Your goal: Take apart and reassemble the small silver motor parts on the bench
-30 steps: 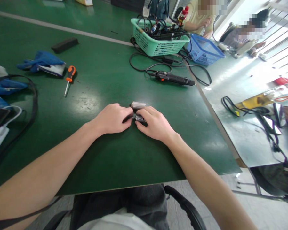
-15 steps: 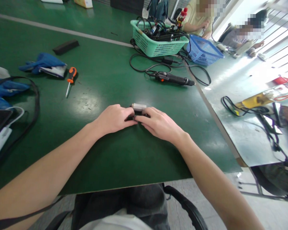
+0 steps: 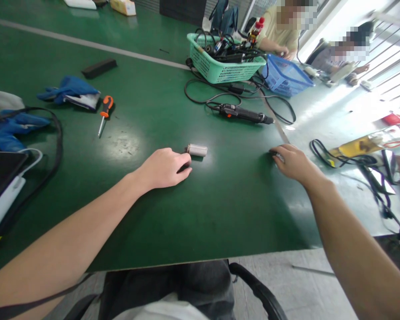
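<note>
A small silver cylinder, like a little motor [image 3: 198, 150], lies on the green table right beside my left hand [image 3: 166, 168]. The fingers of that hand are curled around a small black part [image 3: 184, 167], mostly hidden in the grip. Far to the right, near the table's side edge, my right hand [image 3: 291, 162] pinches a small dark piece with a greyish side [image 3: 277, 155] just at or above the tabletop. The kind of either held part is not clear. Behind the hands lies a black electric screwdriver [image 3: 243, 113] with its cable.
An orange-handled screwdriver [image 3: 106, 113], blue gloves [image 3: 70, 91] and a black block [image 3: 99, 68] lie on the left. A green basket of tools and cables [image 3: 225, 71] stands at the back, beside a blue basket [image 3: 286, 78]. Other people sit beyond.
My right hand has left the left one and moved far right with a small dark piece. The silver cylinder now lies in full view; my left hand has stayed put.
</note>
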`<control>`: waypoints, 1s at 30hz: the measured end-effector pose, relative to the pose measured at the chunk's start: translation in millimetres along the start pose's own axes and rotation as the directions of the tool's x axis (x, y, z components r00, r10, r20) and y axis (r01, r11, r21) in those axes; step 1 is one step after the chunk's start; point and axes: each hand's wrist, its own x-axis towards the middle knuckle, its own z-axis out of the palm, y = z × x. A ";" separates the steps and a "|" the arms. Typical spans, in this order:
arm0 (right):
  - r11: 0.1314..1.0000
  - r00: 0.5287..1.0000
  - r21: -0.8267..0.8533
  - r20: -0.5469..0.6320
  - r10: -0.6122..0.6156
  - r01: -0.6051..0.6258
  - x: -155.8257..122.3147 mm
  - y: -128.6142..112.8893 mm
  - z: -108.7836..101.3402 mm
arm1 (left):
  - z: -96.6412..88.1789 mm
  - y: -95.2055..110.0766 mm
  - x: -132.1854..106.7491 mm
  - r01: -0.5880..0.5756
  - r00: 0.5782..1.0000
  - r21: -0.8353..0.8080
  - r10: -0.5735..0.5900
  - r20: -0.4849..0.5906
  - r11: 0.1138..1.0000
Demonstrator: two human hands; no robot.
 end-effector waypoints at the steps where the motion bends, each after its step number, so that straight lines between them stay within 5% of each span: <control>1: 1.000 1.000 -0.001 -0.003 0.012 -0.012 -3.5 4.7 -0.1 | 0.3 -0.2 -0.2 -0.001 1.000 -0.001 0.001 -0.002 1.000; 5: 0.997 0.997 -0.028 -0.032 0.076 -0.077 -14.7 7.1 -6.4 | 0.9 -1.1 -1.0 -0.003 1.000 -0.003 0.003 -0.005 1.000; 8: 0.983 0.981 -0.072 -0.103 0.163 -0.171 -11.3 -15.7 -18.0 | 1.2 -1.4 -1.5 -0.005 1.000 -0.004 0.005 -0.011 1.000; 11: 0.988 0.958 0.005 -0.244 0.149 -0.152 9.9 -76.7 -29.7 | 1.0 -0.7 -1.9 -0.013 1.000 -0.001 0.013 -0.015 1.000; 15: 0.960 0.950 0.207 -0.288 -0.124 0.188 56.4 -190.9 -25.8 | -1.5 2.4 -2.4 -0.019 1.000 -0.013 0.019 -0.021 1.000; 18: 0.921 0.948 0.289 -0.255 -0.190 0.263 83.1 -246.5 -11.5 | -4.2 3.9 -2.9 -0.035 0.999 -0.030 0.034 -0.039 0.999; 20: 0.910 0.953 0.326 -0.240 -0.182 0.256 88.1 -257.5 -5.6 | -5.7 3.2 -2.9 -0.031 0.998 -0.052 0.028 -0.049 0.998; 26: 0.815 0.927 0.447 -0.237 -0.289 0.368 63.2 -238.4 -16.3 | -7.3 -0.9 -0.9 0.120 0.990 -0.108 -0.127 -0.061 0.987; 30: 0.812 0.924 0.451 -0.264 -0.276 0.372 57.5 -239.7 -16.3 | -5.6 1.3 0.9 0.117 0.992 -0.088 -0.121 -0.040 0.989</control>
